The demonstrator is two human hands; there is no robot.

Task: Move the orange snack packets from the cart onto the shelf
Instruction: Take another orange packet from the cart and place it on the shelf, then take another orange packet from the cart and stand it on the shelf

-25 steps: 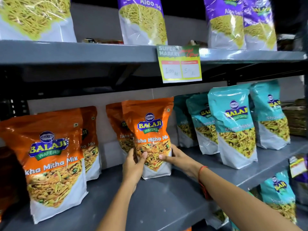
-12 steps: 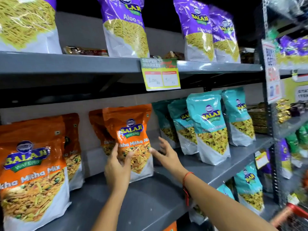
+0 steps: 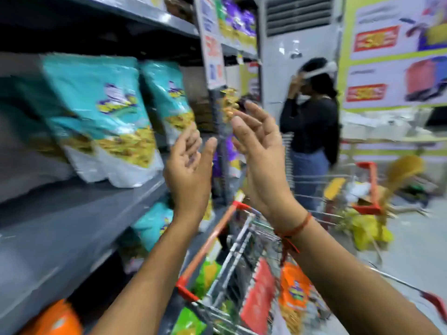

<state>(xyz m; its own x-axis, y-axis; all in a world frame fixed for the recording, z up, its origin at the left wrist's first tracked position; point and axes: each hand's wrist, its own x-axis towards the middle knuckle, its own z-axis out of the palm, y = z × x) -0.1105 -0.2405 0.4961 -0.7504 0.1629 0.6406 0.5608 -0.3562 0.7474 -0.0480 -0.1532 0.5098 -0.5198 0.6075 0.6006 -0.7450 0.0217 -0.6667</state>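
Note:
My left hand (image 3: 187, 170) and my right hand (image 3: 260, 155) are raised in mid-air beside the grey shelf (image 3: 72, 226), palms facing each other, fingers apart and empty. An orange snack packet (image 3: 296, 293) stands in the wire cart (image 3: 229, 262) below my right forearm. Another orange packet (image 3: 55, 320) shows on a lower shelf at the bottom left. The view is blurred by motion. The orange packets set on the shelf are out of frame to the left.
Teal snack packets (image 3: 108, 122) stand on the shelf to my left. The cart also holds green packets (image 3: 208, 274) and a red one (image 3: 258, 291). A person in a black top (image 3: 312, 126) stands ahead by a second cart (image 3: 362, 189).
Both hands have let go of the orange packet on the shelf and pulled back. My view has swung right, bringing the cart and the aisle into sight.

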